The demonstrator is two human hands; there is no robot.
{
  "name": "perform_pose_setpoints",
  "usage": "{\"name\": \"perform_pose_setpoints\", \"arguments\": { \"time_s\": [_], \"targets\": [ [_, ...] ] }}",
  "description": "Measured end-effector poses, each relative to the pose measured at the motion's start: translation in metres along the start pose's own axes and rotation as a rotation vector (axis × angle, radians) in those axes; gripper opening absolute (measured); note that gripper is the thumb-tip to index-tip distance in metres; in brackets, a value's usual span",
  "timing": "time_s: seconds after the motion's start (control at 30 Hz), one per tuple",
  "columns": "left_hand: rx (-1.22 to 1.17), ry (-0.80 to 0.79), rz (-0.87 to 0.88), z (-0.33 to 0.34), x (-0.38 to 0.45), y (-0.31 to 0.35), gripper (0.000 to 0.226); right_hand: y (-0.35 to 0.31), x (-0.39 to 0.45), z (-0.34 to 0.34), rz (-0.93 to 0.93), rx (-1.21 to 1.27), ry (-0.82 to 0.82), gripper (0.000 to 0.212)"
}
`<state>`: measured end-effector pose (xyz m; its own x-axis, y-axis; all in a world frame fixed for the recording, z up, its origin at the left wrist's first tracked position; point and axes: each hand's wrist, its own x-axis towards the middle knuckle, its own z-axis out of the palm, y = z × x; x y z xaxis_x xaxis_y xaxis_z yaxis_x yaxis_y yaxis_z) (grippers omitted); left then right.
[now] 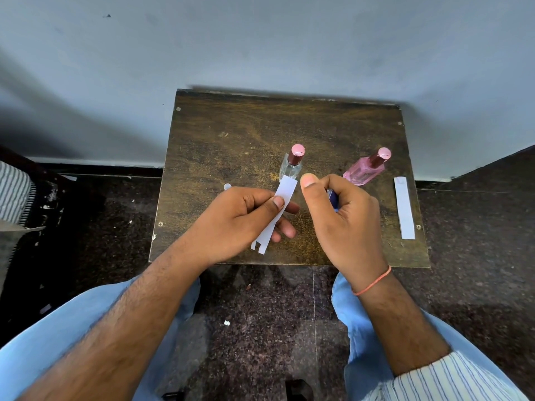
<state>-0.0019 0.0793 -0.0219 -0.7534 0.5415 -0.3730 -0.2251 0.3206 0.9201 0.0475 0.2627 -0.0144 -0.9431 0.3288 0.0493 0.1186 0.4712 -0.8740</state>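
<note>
You are looking down at a small, worn brown wooden surface [231, 125], its far edge sitting against a plain pale grey wall [260, 39]. Soft light is falling evenly, and a dim shadow is spreading over the wall to the left of the surface. A dark speckled stone floor [260, 299] is running around and beneath the surface, with small white flecks lying to its left. Far left of the surface, a striped cloth [13, 195] is showing at the picture's edge.

Two bottles are standing in view, a clear bottle [291, 168] and a pink bottle [364, 172], alongside two paper strips, a held strip [286, 190] and a flat strip [404, 209].
</note>
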Motion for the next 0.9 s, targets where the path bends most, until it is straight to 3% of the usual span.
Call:
{"name": "perform_pose_setpoints", "arguments": {
  "time_s": [0.57,0.9],
  "targets": [
    [0.006,-0.007,0.004,-0.0011,-0.0006,0.0011,0.03,0.004,-0.0007,-0.0008,0.004,-0.002,-0.069,0.051],
    [-0.01,-0.012,0.005,-0.0019,0.0005,-0.0014,0.031,0.0052,0.0031,-0.0051,0.025,0.039,-0.114,0.041]
  ]
}}
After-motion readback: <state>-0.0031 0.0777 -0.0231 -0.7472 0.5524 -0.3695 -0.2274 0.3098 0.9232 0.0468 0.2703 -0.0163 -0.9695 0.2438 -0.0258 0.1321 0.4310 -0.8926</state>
